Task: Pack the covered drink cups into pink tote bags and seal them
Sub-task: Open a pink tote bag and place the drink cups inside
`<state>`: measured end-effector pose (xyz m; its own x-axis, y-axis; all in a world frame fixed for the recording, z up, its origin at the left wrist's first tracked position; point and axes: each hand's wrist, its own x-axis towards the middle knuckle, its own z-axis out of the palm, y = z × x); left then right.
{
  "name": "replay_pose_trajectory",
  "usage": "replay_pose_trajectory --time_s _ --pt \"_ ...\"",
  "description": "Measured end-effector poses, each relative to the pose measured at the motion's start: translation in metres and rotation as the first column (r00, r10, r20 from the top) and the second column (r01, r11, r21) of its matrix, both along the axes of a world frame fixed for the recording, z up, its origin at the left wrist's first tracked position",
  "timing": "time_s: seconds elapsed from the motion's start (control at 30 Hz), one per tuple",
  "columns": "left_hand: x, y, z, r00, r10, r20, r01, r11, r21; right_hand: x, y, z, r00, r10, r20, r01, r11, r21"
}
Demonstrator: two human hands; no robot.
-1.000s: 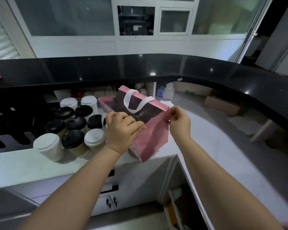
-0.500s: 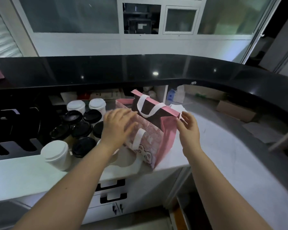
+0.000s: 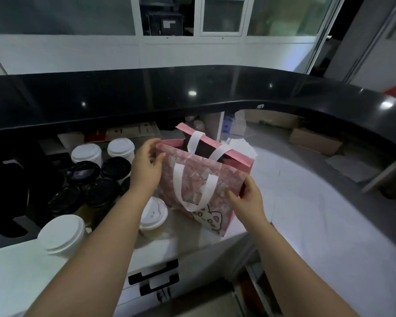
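Pink tote bag stands upright on the white counter near its front edge, mouth open upward, with its long axis running from 10 o'clock to 4 o'clock. The left hand pinches the rim at the 10 o'clock end. The right hand pinches the near panel's edge at the 4 o'clock end. Each grip is clamped on the bag. Covered cups stand at 9 o'clock of the bag, the nearest white-lidded cup just beside its base (partly hidden by the left forearm), so the left hand is judged nearer for loading. The near panel shows mottled pink, a cat print, and one white handle hanging down.
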<state>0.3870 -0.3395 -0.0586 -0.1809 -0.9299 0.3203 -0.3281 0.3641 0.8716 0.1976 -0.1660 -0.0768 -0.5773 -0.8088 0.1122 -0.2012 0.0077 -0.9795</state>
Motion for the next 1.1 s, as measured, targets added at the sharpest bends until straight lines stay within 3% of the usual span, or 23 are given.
replay_pose_trajectory --time_s 0.2,0.4,0.5,0.63,0.87,1.0,1.1 --pt "0.005 0.004 -0.008 0.992 -0.03 -0.125 0.024 0.998 -0.053 -0.024 -0.041 0.02 0.976 -0.185 -0.113 0.189 0.982 0.023" --pt "0.002 0.013 -0.01 0.991 -0.117 -0.062 0.1 0.969 -0.225 -0.032 -0.062 0.016 0.967 -0.249 0.051 0.244 0.966 0.087" --pt "0.003 0.009 -0.009 0.989 -0.144 -0.019 0.134 0.954 -0.266 -0.025 -0.054 0.018 0.956 -0.274 -0.102 0.275 0.961 -0.003" --pt "0.001 0.008 -0.008 0.989 -0.147 -0.028 0.134 0.955 -0.264 -0.028 -0.054 0.027 0.936 -0.146 -0.321 0.169 0.985 0.044" --pt "0.0 0.022 -0.005 0.99 -0.133 -0.054 0.119 0.97 -0.211 -0.043 -0.059 0.04 0.954 -0.078 -0.29 0.101 0.993 0.063" --pt "0.009 0.023 0.003 0.995 -0.09 0.032 0.095 0.975 -0.199 -0.029 -0.063 0.056 0.859 -0.075 -0.507 0.096 0.995 0.017" --pt "0.021 0.025 0.012 0.986 -0.046 0.159 0.089 0.958 -0.272 -0.002 -0.067 0.07 0.691 0.056 -0.721 -0.137 0.989 -0.054"
